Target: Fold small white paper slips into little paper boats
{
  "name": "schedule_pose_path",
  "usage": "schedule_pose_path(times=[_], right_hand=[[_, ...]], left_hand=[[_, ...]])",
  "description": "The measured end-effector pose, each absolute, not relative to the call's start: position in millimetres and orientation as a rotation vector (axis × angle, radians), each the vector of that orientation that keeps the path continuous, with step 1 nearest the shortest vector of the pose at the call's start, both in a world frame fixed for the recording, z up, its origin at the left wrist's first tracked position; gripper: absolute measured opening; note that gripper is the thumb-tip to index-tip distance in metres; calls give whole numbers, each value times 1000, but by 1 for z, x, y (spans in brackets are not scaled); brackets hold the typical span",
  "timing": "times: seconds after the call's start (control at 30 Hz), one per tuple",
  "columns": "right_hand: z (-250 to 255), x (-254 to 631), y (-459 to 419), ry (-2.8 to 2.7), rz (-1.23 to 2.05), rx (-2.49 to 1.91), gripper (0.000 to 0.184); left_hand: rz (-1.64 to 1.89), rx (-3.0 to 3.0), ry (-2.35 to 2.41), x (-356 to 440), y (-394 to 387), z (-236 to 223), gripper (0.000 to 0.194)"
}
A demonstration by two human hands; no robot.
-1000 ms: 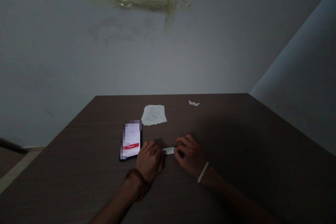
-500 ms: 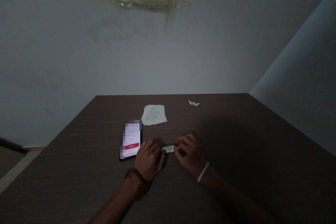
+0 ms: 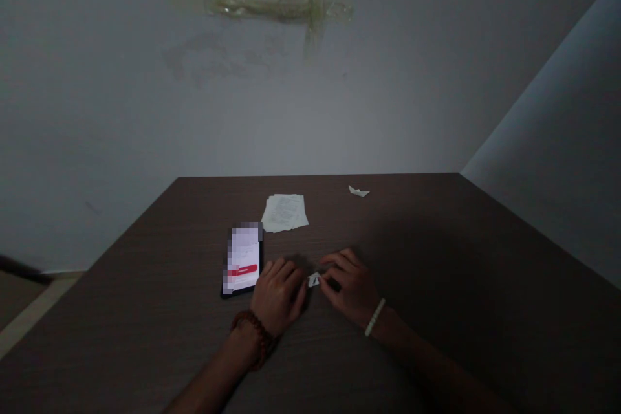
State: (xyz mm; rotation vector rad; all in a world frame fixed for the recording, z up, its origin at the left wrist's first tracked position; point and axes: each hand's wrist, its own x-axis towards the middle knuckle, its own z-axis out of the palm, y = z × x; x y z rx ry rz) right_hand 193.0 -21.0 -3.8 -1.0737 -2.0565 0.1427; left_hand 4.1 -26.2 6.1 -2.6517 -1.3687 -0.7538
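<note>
A small folded piece of white paper is between my two hands, low over the dark wooden table. My left hand pinches its left end between thumb and forefinger. On the other side, my right hand has its thumb and fingertips closed at the paper's right edge. A dark slit or shadow shows in the middle of the folded paper. The fingertips hide part of its edges. A red-brown beaded bracelet circles my left wrist, and a pale beaded one my right.
Left of my left hand lies a phone with its screen lit. Behind it is a stack of printed paper sheets. Near the table's far edge sits a small folded paper boat. A grey wall stands behind the table.
My hands have come slightly closer together, and the strip of folded paper between them now looks shorter, with a dark slit in it. Everything else stays in place.
</note>
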Motion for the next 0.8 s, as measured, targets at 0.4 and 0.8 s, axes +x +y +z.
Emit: schedule_pose_path(times=[0.4, 0.8], right_hand=[[-2, 187, -22, -1989, 358, -1058, 13], [-1, 188, -22, -1985, 375, -1073, 12]], left_hand=[[-1135, -2801, -1571, 6, -25, 4, 26], [-1080, -2818, -1654, 9, -27, 12, 33]])
